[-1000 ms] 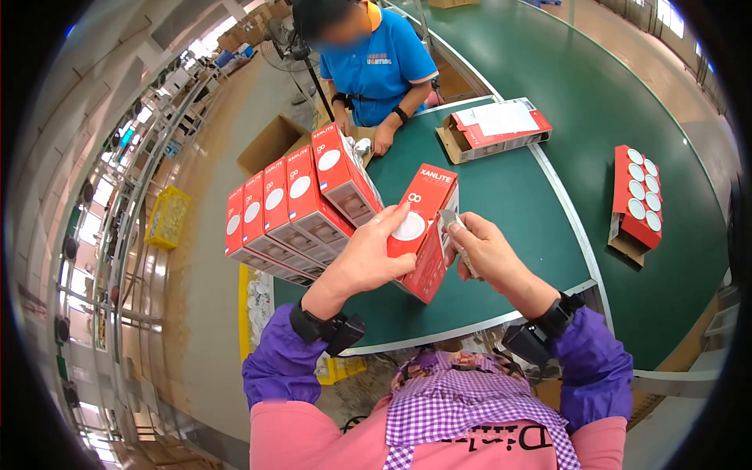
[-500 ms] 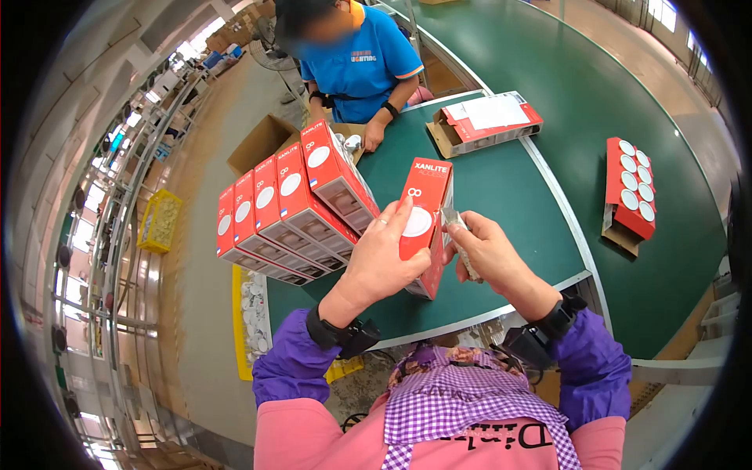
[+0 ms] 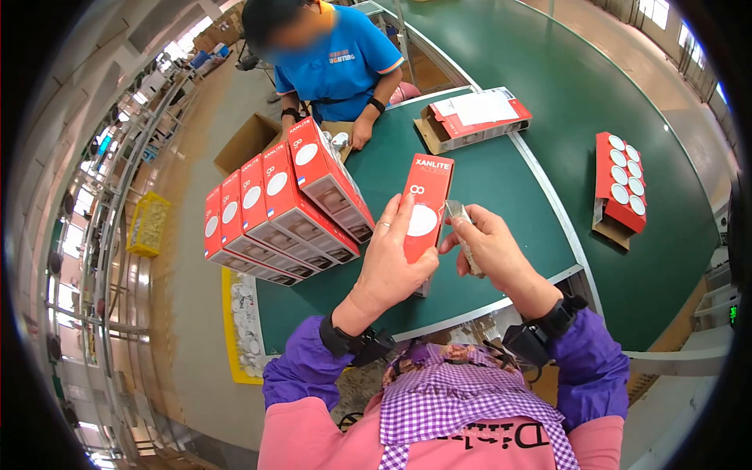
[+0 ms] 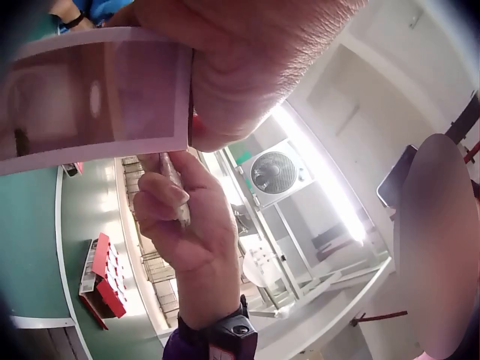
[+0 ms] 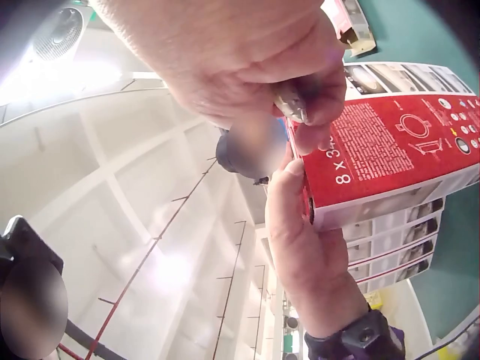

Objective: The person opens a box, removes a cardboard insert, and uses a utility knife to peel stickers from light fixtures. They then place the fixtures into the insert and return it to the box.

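In the head view, my left hand (image 3: 388,262) grips a red XANLITE box (image 3: 429,184) from its near left side, fingers on the printed front and thumb round the lower edge. The box stands tilted over the green table. My right hand (image 3: 501,247) is just right of it and pinches a slim whitish object with a flat grey tip (image 3: 456,209), held against the box's right edge; I cannot tell its kind. In the right wrist view, the box's red side with printed text (image 5: 382,142) shows, and the right fingers lie close to its end.
A row of several red boxes (image 3: 278,207) stands left on the green table (image 3: 486,196). An open red carton (image 3: 478,117) lies behind, and a red pack of white round lamps (image 3: 620,184) lies right. A person in a blue shirt (image 3: 337,59) works opposite. A yellow crate (image 3: 149,223) is on the floor.
The held box has turned, so its front faces me more squarely and its right side shows less. The surroundings have shifted left in the head view. Both hands keep their holds.
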{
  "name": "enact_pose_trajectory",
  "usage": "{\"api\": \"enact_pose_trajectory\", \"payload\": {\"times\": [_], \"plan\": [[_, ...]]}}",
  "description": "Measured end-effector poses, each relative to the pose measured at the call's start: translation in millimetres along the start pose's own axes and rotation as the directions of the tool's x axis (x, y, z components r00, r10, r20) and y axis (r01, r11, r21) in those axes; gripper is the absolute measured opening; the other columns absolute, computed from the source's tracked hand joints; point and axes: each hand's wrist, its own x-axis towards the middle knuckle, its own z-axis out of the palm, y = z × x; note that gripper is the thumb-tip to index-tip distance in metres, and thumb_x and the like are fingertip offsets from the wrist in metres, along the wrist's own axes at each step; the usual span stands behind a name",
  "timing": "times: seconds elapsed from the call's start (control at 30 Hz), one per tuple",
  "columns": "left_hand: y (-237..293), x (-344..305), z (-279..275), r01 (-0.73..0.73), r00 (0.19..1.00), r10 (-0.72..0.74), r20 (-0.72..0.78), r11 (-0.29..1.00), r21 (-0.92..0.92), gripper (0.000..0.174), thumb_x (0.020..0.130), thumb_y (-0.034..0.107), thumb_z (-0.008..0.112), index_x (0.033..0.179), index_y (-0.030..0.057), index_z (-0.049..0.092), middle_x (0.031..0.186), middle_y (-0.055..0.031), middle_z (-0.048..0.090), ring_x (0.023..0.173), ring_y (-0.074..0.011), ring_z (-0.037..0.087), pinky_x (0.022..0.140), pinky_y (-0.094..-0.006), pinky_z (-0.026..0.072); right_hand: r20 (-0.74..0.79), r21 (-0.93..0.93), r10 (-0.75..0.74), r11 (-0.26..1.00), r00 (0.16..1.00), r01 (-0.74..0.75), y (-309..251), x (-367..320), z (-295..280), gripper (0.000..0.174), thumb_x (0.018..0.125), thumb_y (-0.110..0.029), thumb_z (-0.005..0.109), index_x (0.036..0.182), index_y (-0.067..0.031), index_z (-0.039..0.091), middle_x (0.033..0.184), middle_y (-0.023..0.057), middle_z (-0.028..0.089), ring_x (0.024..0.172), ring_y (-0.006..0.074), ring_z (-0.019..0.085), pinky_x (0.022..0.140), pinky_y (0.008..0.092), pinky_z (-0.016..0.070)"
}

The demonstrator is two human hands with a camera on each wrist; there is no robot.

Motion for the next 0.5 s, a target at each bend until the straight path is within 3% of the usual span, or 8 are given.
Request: {"api": "enact_pose_trajectory", "payload": {"times": [0.5], "plan": [[2.7, 0.9, 10.1, -0.03, 1.0, 0.03, -0.001, 0.999, 0.012, 0.076, 0.07, 0.02, 0.063, 0.134, -0.0101, 0.035, 0.136, -0.0355, 0.032, 0.123, -0.0449, 0.04, 0.102, -0.0418, 0.0356, -0.022, -0.091, 0.085, 0.992, 0.996, -0.086, -13.5, -11.8, -10.1, 0.025, 0.096, -0.022, 0.046, 0.101, 0.0, 0.056, 0.064, 0.0048, 0.058, 0.04, 0.01, 0.048, 0.035, 0.0229, 0.0322]]}}
